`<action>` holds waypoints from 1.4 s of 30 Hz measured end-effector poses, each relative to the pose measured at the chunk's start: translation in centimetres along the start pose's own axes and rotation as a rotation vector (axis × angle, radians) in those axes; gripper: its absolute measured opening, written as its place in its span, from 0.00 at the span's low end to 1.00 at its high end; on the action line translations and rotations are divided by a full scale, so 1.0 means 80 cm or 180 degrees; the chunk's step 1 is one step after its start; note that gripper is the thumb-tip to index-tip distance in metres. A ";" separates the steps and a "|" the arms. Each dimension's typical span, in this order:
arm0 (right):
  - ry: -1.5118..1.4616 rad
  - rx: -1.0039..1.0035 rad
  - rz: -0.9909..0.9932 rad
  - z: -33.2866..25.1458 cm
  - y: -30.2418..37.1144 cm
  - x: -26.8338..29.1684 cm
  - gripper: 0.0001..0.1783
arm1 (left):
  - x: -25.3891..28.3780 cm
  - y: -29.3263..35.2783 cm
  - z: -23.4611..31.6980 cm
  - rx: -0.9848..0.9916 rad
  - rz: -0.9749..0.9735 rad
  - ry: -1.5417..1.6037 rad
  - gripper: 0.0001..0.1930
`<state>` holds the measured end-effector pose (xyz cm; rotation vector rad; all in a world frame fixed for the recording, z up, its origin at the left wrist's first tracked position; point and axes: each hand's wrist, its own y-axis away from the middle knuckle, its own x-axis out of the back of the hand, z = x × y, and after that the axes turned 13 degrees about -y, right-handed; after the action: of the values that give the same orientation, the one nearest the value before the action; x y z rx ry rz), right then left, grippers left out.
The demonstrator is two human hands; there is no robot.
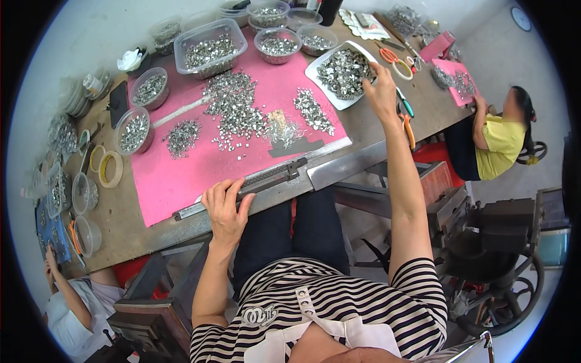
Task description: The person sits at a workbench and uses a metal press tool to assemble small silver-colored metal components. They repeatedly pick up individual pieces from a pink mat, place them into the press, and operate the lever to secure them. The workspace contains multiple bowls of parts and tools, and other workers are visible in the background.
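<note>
Along the near edge of the workbench lies a long dark metal bar-like fixture (275, 175). My left hand (225, 206) rests over its left part, fingers curled around it. Out to the right, my right hand (381, 91) is at the right rim of a white square dish (315, 71) heaped with small metal pieces (344, 74). Its fingertips are drawn together at the heap's edge; what they hold, if anything, is too small to make out. Between the hands, loose silvery pieces (233, 106) lie in piles on a pink mat (181, 181).
Clear plastic tubs (212, 51) of metal parts line the back and left. Tape rolls (111, 169) lie left. Right of the dish are orange-handled scissors (388, 55) and pliers (408, 124). Other people sit at the right, in a yellow shirt (502, 142), and lower left.
</note>
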<state>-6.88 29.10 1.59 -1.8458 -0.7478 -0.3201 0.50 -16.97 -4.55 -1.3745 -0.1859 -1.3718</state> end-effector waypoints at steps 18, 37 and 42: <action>-0.0713 -0.0176 -0.0996 -0.110 0.146 0.011 0.04 | 0.007 -0.007 -0.002 -0.0066 -0.0148 0.0082 0.27; -0.1297 0.1067 -0.1942 -0.229 0.153 -0.012 0.07 | 0.013 0.008 -0.014 -0.0025 -0.0140 -0.0089 0.28; -0.0897 0.1334 -0.2155 -0.238 0.142 -0.009 0.07 | 0.013 0.005 -0.012 -0.0040 -0.0121 -0.0104 0.27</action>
<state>2.16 8.84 0.31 -1.2111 -1.5121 -0.3017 0.59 -18.45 -4.27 -1.4108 -0.2265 -1.3846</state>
